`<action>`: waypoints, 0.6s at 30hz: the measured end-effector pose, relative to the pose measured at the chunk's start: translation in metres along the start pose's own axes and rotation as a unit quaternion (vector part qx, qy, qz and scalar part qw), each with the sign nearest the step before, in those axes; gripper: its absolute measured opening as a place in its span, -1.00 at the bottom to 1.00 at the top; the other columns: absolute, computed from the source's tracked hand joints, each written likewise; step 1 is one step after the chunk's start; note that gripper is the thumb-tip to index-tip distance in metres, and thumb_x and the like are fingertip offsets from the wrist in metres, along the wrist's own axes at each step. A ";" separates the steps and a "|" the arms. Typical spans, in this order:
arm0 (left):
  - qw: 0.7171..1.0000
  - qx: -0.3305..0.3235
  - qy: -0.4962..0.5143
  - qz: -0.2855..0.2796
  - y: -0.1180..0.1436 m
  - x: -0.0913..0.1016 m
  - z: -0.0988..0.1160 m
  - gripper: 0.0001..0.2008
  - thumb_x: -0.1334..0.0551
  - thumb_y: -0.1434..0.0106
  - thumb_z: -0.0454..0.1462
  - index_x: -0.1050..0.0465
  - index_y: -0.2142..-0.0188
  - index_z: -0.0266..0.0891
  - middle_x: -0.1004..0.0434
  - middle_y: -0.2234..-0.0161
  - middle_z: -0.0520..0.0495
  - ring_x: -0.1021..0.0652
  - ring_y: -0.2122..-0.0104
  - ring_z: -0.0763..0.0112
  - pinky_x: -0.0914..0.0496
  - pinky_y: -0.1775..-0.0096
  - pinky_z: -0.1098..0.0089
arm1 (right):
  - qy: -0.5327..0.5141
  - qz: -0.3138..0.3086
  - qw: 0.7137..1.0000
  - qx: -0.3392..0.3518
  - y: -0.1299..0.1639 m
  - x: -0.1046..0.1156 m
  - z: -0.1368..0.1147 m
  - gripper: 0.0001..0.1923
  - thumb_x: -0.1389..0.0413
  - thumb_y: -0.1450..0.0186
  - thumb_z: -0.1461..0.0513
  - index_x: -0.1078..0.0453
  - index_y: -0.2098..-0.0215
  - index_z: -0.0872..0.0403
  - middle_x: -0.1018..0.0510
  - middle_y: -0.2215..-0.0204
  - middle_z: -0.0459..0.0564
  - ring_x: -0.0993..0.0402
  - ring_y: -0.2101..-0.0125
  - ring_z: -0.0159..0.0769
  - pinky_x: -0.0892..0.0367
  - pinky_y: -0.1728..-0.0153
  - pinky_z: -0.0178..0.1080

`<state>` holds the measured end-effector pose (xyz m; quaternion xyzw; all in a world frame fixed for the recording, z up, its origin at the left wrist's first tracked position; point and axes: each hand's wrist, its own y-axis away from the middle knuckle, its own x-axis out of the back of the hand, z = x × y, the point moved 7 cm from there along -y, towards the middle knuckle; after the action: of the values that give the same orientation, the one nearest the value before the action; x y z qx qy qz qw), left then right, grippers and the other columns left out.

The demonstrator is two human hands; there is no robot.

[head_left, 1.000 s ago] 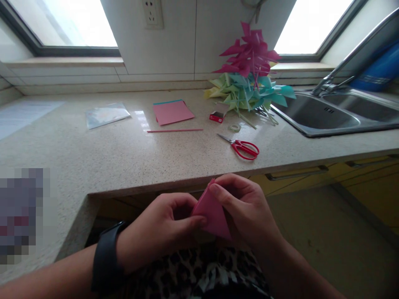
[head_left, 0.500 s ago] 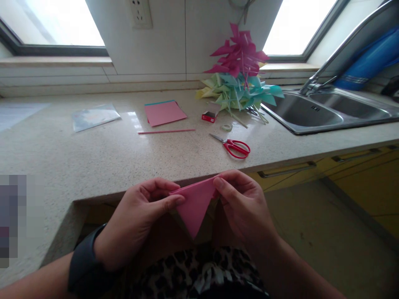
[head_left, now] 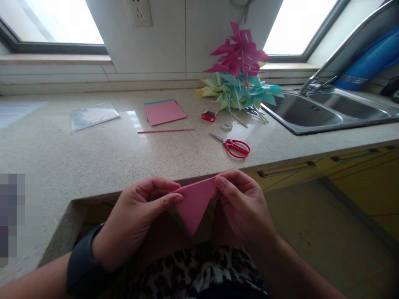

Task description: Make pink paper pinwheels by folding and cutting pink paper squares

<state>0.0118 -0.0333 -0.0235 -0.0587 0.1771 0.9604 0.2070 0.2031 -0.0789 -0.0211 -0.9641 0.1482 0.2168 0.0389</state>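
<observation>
Hands meet just below the edge of the speckled stone countertop (head_left: 93,158): the left hand (head_left: 137,220) and the right hand (head_left: 243,207) each pinch an upper corner of a pink paper folded into a downward-pointing triangle (head_left: 195,203), held in the air between them. On the counter beyond lie red-handled scissors (head_left: 232,145), a thin pink paper strip (head_left: 166,131) and a flat stack of pink paper sheets (head_left: 163,111).
</observation>
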 end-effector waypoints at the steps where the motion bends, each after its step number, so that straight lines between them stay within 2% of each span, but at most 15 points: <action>1: 1.000 -0.019 -0.010 0.000 0.001 0.001 0.003 -0.71 -0.51 -0.10 -0.21 -0.57 0.19 -0.17 -0.71 0.35 0.05 -0.64 0.36 0.46 -0.50 0.30 0.54 | 0.000 0.003 1.000 0.000 0.000 0.001 0.000 -0.89 -0.36 -0.23 0.18 -0.55 0.38 0.01 -0.55 0.53 -0.18 -0.42 0.49 -0.49 -0.34 0.41 -0.44; 3: 0.997 -0.067 -0.047 0.000 0.002 0.003 0.009 -0.72 -0.49 -0.13 -0.22 -0.53 0.18 -0.12 -0.71 0.32 0.08 -0.64 0.32 0.45 -0.50 0.26 0.52 | 0.006 0.012 1.000 0.004 0.000 0.003 -0.001 -0.88 -0.36 -0.23 0.17 -0.54 0.37 0.01 -0.54 0.53 -0.18 -0.41 0.50 -0.47 -0.35 0.41 -0.42; 7: 0.979 -0.136 -0.153 0.000 0.003 0.003 0.019 -0.83 -0.46 -0.17 -0.20 -0.55 0.29 -0.15 -0.68 0.33 0.07 -0.63 0.30 0.46 -0.48 0.25 0.53 | 0.037 0.015 0.998 0.039 0.003 0.007 -0.006 -0.92 -0.33 -0.26 0.19 -0.55 0.33 -0.01 -0.56 0.49 -0.15 -0.43 0.48 -0.44 -0.36 0.43 -0.39; 11: 0.962 -0.157 -0.223 -0.012 0.002 0.002 0.021 -0.86 -0.41 -0.23 -0.16 -0.57 0.29 -0.16 -0.67 0.27 0.02 -0.63 0.26 0.39 -0.50 0.17 0.44 | 0.095 -0.005 0.989 0.109 0.008 0.002 -0.020 -0.98 -0.30 -0.29 0.24 -0.55 0.31 -0.03 -0.58 0.44 -0.14 -0.44 0.43 -0.43 -0.36 0.42 -0.39; 14: 0.953 -0.165 -0.251 -0.024 0.002 0.003 0.020 -0.87 -0.37 -0.28 -0.16 -0.56 0.26 -0.15 -0.67 0.24 0.01 -0.63 0.24 0.37 -0.50 0.15 0.40 | 0.174 -0.010 0.972 0.158 0.011 -0.001 -0.031 -0.96 -0.27 -0.31 0.26 -0.54 0.32 -0.02 -0.57 0.43 -0.13 -0.45 0.42 -0.40 -0.37 0.41 -0.36; 18: 0.945 -0.164 -0.282 -0.024 0.002 0.004 0.019 -0.90 -0.34 -0.31 -0.18 -0.55 0.26 -0.14 -0.67 0.23 0.00 -0.64 0.20 0.35 -0.49 0.12 0.38 | 0.243 -0.029 0.951 0.190 0.013 -0.001 -0.038 -0.93 -0.23 -0.33 0.29 -0.52 0.28 -0.02 -0.57 0.38 -0.11 -0.47 0.35 -0.37 -0.39 0.34 -0.33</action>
<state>0.0062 -0.0264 -0.0057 0.1771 -0.0501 0.9483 0.2587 0.2141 -0.0959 0.0129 -0.9662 0.1634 -0.0574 0.1909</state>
